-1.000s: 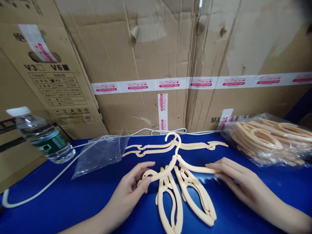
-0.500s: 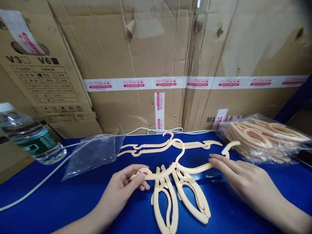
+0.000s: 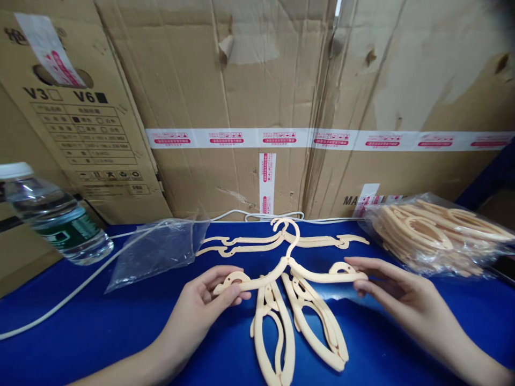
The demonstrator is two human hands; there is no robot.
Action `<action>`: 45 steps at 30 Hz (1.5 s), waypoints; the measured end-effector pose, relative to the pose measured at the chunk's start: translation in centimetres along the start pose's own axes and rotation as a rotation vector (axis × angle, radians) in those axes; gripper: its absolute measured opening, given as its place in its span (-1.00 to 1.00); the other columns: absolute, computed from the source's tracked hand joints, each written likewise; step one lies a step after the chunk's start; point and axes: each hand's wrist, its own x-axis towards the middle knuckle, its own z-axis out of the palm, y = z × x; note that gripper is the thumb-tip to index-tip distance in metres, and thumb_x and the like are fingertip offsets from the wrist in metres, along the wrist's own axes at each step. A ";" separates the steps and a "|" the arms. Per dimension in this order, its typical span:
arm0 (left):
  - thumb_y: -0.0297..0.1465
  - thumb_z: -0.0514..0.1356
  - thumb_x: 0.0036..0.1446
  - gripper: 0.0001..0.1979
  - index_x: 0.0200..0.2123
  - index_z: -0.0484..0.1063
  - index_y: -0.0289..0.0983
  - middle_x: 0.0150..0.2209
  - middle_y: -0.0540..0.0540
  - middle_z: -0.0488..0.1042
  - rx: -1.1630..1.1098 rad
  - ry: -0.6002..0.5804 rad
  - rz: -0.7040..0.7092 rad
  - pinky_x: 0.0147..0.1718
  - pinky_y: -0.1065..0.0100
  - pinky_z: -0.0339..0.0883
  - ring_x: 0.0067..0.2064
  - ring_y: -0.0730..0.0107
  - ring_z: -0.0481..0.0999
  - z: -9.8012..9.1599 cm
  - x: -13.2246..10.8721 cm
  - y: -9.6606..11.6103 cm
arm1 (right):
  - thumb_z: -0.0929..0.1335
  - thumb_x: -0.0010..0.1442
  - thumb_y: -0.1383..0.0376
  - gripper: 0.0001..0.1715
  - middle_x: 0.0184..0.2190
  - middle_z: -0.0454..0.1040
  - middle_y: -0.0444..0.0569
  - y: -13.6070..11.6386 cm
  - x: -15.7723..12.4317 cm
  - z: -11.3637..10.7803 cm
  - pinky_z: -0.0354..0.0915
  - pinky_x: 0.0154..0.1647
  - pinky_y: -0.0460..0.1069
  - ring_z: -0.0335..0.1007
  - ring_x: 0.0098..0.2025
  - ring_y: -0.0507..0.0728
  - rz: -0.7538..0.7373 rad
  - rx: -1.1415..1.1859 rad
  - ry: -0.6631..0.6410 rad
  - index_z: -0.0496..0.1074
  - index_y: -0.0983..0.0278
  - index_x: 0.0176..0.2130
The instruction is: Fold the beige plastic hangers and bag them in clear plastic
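Observation:
A cream folding hanger (image 3: 322,277) is held between my two hands, its hook pointing up and away from me. My left hand (image 3: 209,300) pinches the curled tip of its left arm. At the right end, my right hand (image 3: 396,292) has thumb and fingers closed around the tip of the other arm, where a small curved end piece lies folded back. Two folded hangers (image 3: 259,343) lie just below it on the blue table, partly overlapped by the held one. Behind, unfolded hangers (image 3: 249,247) lie side by side, their hooks partly hidden.
A clear plastic bag packed with hangers (image 3: 438,230) lies at the right. A flat clear bag (image 3: 156,249) and a water bottle (image 3: 60,220) are at the left. A white cable (image 3: 76,297) crosses the blue table (image 3: 132,332). Cardboard boxes (image 3: 225,182) stand behind.
The end piece on the hanger's right arm, earlier extended outward, is now folded inward. My right hand has gone from lying flat over that arm to gripping its tip. My left hand keeps its grip.

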 end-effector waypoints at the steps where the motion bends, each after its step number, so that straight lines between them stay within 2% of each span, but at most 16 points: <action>1: -0.26 0.37 0.07 -0.70 -0.15 0.49 -0.25 -0.28 -0.06 0.62 0.002 0.000 0.003 -0.22 0.41 0.50 -0.24 0.29 0.64 0.0 0.0 0.0 | 0.43 0.14 0.03 -0.60 -0.24 0.61 0.03 -0.2 0.0 0.0 0.52 -0.37 -0.04 0.55 -0.35 0.17 0.038 0.035 -0.004 0.56 0.20 -0.11; 4: -0.29 0.38 0.05 -0.67 -0.13 0.46 -0.26 -0.33 -0.06 0.61 -0.003 0.004 0.007 -0.21 0.38 0.50 -0.26 0.29 0.63 0.1 -0.2 -0.1 | 0.45 0.11 0.01 -0.60 -0.25 0.60 0.02 -0.8 0.1 0.0 0.49 -0.28 -0.01 0.52 -0.28 0.19 0.087 0.080 0.002 0.60 0.17 -0.14; 9: -0.30 0.38 0.04 -0.58 -0.05 0.36 -0.24 -0.35 -0.01 0.54 -0.065 0.028 0.009 -0.29 0.39 0.51 -0.31 0.33 0.61 0.6 -0.4 0.0 | 0.45 0.10 -0.02 -0.48 -0.52 0.45 -0.06 -1.3 0.1 0.4 0.43 -0.25 0.04 0.41 -0.38 0.13 0.273 0.317 -0.004 0.58 0.23 -0.04; 13: -0.30 0.38 0.05 -0.56 -0.04 0.33 -0.23 -0.36 0.03 0.52 -0.086 0.024 0.017 -0.32 0.43 0.50 -0.37 0.41 0.57 0.8 -0.5 0.1 | 0.48 0.06 -0.01 -0.50 -0.52 0.43 -0.05 -1.5 0.3 0.4 0.39 -0.30 0.03 0.35 -0.40 0.11 0.276 0.404 -0.001 0.60 0.27 -0.12; 15: -0.30 0.36 0.06 -0.59 -0.06 0.32 -0.23 -0.37 0.03 0.51 -0.089 0.014 0.028 -0.34 0.44 0.49 -0.39 0.43 0.56 1.0 -0.6 0.1 | 0.47 0.09 0.01 -0.50 -0.48 0.44 -0.06 -1.8 0.3 0.7 0.37 -0.31 0.02 0.34 -0.40 0.09 0.272 0.445 0.006 0.55 0.25 -0.06; 19: -0.28 0.33 0.10 -0.60 -0.05 0.28 -0.22 -0.39 0.05 0.45 -0.092 -0.014 0.073 -0.48 0.46 0.46 -0.46 0.44 0.53 1.5 -0.9 0.1 | 0.47 0.13 0.09 -0.44 -0.39 0.47 -0.10 -2.5 -0.5 2.0 0.38 -0.34 -0.01 0.37 -0.43 0.06 0.324 0.631 -0.020 0.30 0.15 0.06; 23: -0.29 0.32 0.12 -0.57 -0.02 0.20 -0.19 -0.40 0.07 0.43 -0.102 -0.076 0.120 -0.57 0.50 0.41 -0.52 0.49 0.48 2.1 -1.3 -0.1 | 0.43 0.22 0.15 -0.61 -0.34 0.50 -0.11 -3.1 -1.7 3.2 0.38 -0.28 -0.04 0.40 -0.37 0.05 0.325 0.746 -0.158 0.22 0.10 -0.05; 25: -0.31 0.32 0.13 -0.60 -0.07 0.17 -0.17 -0.38 0.07 0.45 -0.126 -0.089 0.137 -0.58 0.52 0.41 -0.52 0.50 0.48 2.3 -1.5 0.0 | 0.39 0.27 0.14 -0.76 -0.26 0.51 -0.09 -3.4 -2.2 3.3 0.39 -0.26 -0.02 0.43 -0.31 0.07 0.278 0.711 -0.309 0.27 0.11 -0.13; 27: -0.33 0.32 0.13 -0.66 -0.20 0.16 -0.18 -0.39 0.09 0.45 -0.152 -0.102 0.146 -0.58 0.53 0.41 -0.52 0.52 0.48 2.3 -1.5 0.2 | 0.35 0.30 0.12 -0.84 -0.15 0.50 -0.04 -3.9 -2.5 3.2 0.41 -0.15 0.03 0.46 -0.16 0.13 0.230 0.587 -0.460 0.37 0.11 -0.15; 30: -0.37 0.30 0.15 -0.66 -0.39 0.12 -0.20 -0.41 0.10 0.44 -0.153 -0.155 0.143 -0.48 0.49 0.46 -0.48 0.53 0.49 2.3 -1.8 0.7 | 0.34 0.29 0.10 -0.73 0.07 0.45 -0.02 -4.5 -2.9 2.8 0.35 0.09 0.12 0.37 0.11 0.24 0.189 0.405 -0.552 0.46 0.01 -0.01; 32: -0.39 0.28 0.18 -0.74 -0.40 0.19 -0.22 -0.35 0.05 0.47 -0.102 -0.195 0.147 -0.34 0.45 0.50 -0.37 0.48 0.54 2.2 -2.1 0.9 | 0.35 0.29 0.13 -0.64 0.16 0.40 -0.06 -4.5 -3.2 2.6 0.31 0.16 0.14 0.31 0.19 0.24 0.165 0.354 -0.559 0.43 -0.07 0.09; 35: -0.41 0.24 0.21 -0.93 -0.25 0.38 -0.19 -0.17 -0.02 0.49 0.004 -0.266 0.187 -0.10 0.37 0.47 -0.13 0.34 0.54 2.1 -2.8 1.0 | 0.36 0.27 0.16 -0.56 0.22 0.34 -0.09 -4.1 -3.7 2.6 0.28 0.20 0.13 0.26 0.24 0.24 0.143 0.319 -0.566 0.39 -0.11 0.14; 37: -0.41 0.22 0.23 -0.85 -0.13 0.42 -0.14 -0.03 -0.06 0.47 0.038 -0.320 0.209 0.01 0.28 0.42 -0.01 0.25 0.51 2.0 -3.2 1.0 | 0.37 0.27 0.16 -0.53 0.25 0.30 -0.10 -3.8 -3.9 2.6 0.29 0.19 0.14 0.25 0.25 0.25 0.137 0.312 -0.552 0.37 -0.11 0.16; 40: -0.41 0.19 0.25 -0.73 0.01 0.40 -0.07 0.18 -0.08 0.34 0.068 -0.401 0.195 0.08 0.19 0.38 0.09 0.15 0.46 1.9 -3.5 1.0 | 0.38 0.26 0.17 -0.51 0.27 0.27 -0.09 -3.7 -4.0 2.6 0.29 0.18 0.14 0.24 0.25 0.27 0.128 0.325 -0.517 0.36 -0.10 0.17; 45: -0.35 0.19 0.27 -0.56 0.19 0.26 -0.03 0.23 -0.10 0.30 0.033 -0.545 0.146 0.15 0.11 0.31 0.17 0.09 0.40 1.6 -3.8 1.3 | 0.37 0.28 0.17 -0.51 0.27 0.27 -0.08 -4.0 -3.7 2.7 0.30 0.17 0.11 0.22 0.26 0.27 0.143 0.350 -0.515 0.36 -0.06 0.18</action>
